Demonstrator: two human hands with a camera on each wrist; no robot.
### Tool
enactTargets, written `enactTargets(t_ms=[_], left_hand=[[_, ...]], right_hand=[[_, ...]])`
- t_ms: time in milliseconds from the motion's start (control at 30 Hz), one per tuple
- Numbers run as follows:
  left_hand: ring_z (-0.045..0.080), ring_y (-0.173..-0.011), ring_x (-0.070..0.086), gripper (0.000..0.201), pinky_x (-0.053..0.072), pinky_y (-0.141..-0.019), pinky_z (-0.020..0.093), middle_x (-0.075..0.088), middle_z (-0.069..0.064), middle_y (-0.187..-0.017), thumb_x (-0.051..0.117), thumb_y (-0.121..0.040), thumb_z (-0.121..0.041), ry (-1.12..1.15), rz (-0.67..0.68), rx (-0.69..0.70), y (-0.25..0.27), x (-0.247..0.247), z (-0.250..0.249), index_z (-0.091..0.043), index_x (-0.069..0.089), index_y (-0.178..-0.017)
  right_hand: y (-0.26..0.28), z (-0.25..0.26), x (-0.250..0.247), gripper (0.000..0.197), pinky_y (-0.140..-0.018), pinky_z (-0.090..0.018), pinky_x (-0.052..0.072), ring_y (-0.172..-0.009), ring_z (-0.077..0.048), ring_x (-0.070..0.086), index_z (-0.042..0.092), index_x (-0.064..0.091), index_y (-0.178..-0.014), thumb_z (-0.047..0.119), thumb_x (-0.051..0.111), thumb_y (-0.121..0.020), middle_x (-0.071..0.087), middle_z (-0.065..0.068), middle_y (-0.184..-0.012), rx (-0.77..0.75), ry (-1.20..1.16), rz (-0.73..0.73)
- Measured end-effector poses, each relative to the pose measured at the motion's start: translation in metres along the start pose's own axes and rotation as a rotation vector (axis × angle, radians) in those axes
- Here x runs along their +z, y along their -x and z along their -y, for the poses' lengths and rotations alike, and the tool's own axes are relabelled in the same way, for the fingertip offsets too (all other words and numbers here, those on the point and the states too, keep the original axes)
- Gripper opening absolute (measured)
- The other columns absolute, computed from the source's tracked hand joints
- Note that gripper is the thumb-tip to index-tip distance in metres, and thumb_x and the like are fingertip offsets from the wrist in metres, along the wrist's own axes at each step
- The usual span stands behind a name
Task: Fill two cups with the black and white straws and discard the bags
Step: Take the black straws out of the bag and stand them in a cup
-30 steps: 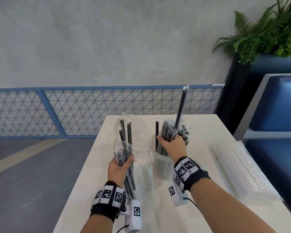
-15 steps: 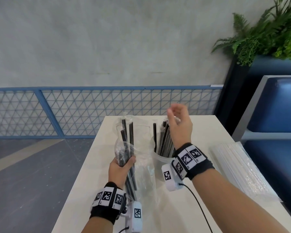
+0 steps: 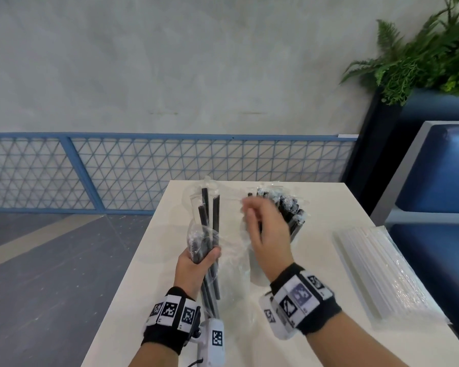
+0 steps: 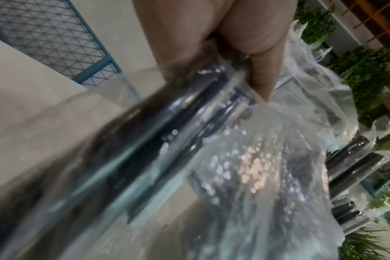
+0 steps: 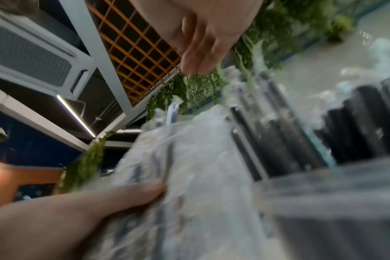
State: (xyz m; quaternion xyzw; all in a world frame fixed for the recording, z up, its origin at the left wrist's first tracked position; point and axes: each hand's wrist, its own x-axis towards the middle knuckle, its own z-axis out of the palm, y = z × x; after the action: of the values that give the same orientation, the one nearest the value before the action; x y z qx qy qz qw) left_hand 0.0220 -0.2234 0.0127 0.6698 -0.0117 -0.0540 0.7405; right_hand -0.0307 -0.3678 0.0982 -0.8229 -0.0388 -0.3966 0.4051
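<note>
My left hand [image 3: 206, 258] grips a clear plastic bag [image 3: 210, 234] holding a few black straws [image 3: 206, 207], upright over the white table [image 3: 329, 207]. In the left wrist view its thumb [image 4: 256, 70] presses the crinkled bag [image 4: 256, 167] against the straws. My right hand [image 3: 252, 215] hovers blurred between the bag and a clear cup [image 3: 256, 271], fingers loosely curled and empty. The cup holds a bunch of wrapped black straws [image 3: 292, 210] and is partly hidden behind that hand. In the right wrist view the fingers [image 5: 196, 58] hang free above the bag [image 5: 200, 158] and the cup's straws [image 5: 356, 123].
A sealed pack of white straws [image 3: 382, 274] lies flat on the table's right side near the edge. A blue bench [image 3: 440, 181] and a planter [image 3: 421, 56] stand to the right. A blue mesh railing [image 3: 117, 170] runs behind the table.
My right hand has let go of the bunch of straws in the cup, lifted, and swung left toward the bag. The left hand keeps its grip on the bag.
</note>
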Motion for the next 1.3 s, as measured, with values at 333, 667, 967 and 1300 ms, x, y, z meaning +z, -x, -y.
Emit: enactTargets(t_ms=[333,667,967,1300], left_hand=[[0.007,-0.075,0.065,0.052,0.050,-0.067,0.012,0.069,-0.004,-0.080,0.072,-0.061,-0.058,-0.083,0.234,0.110,0.016,-0.010,-0.003,-0.017,0.062,-0.091],[0.013,-0.113,0.058,0.072,0.043,-0.103,0.036,0.053,0.002,-0.136,0.026,-0.062,-0.080,0.157,0.407,-0.156,0.025,0.011,-0.008,-0.047,0.047,-0.123],[0.025,-0.083,0.068,0.030,0.056,-0.074,0.029,0.073,0.015,-0.090,0.051,-0.090,-0.021,0.131,0.334,-0.040,0.028,0.018,-0.025,0.001,0.070,-0.096],[0.018,-0.065,0.046,0.026,0.038,-0.064,0.031,0.053,0.009,-0.064,0.059,-0.088,-0.020,-0.092,0.001,0.136,0.002,-0.007,-0.010,-0.007,0.055,-0.066]], right_hand=[[0.027,-0.020,0.017,0.027,-0.073,-0.014,0.053,-0.078,-0.018,0.067,0.004,0.062,-0.103,0.012,0.070,-0.079,0.055,-0.004,-0.107,0.303,0.009,0.547],[0.058,-0.016,0.023,0.026,-0.078,-0.011,0.049,-0.082,0.002,0.064,0.029,0.062,-0.088,0.017,0.078,-0.072,0.069,0.002,-0.092,0.541,-0.336,0.596],[0.069,-0.019,0.028,0.025,-0.074,-0.016,0.052,-0.079,-0.001,0.067,0.019,0.066,-0.090,0.005,0.077,-0.072,0.070,0.003,-0.085,0.760,-0.560,0.369],[0.033,-0.012,0.006,0.020,-0.080,-0.034,0.056,-0.083,-0.022,0.069,0.003,0.068,-0.082,0.017,0.077,-0.072,0.072,-0.016,-0.087,0.685,-0.632,0.074]])
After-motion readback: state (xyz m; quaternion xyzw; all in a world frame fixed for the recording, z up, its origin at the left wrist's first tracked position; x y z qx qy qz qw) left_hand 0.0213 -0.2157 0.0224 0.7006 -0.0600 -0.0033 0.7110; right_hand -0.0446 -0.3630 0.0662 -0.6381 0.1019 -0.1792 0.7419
